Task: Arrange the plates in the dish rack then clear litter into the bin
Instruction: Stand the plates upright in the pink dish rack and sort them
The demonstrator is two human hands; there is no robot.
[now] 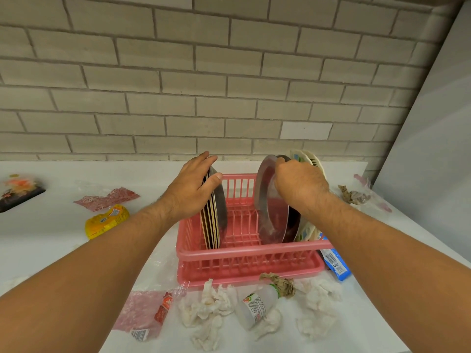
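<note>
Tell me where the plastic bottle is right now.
The plastic bottle lies on its side on the counter, just in front of the pink dish rack, among crumpled white tissues.

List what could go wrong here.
1. The left hand props a tight stack of plates on edge in the rack; released, they may topple.
2. The right hand grips the steel plate by its rim; it could slip against the plates behind.

Dish rack [244, 253]: pink plastic. Left plates [216, 220]: dark with gold-striped edges. Right plate [270, 215]: silver metal. Countertop [51, 240]: white. Wrapper [105, 220]: yellow. Packet [336, 263]: blue. Wall [204, 72]: grey brick pattern.
</note>
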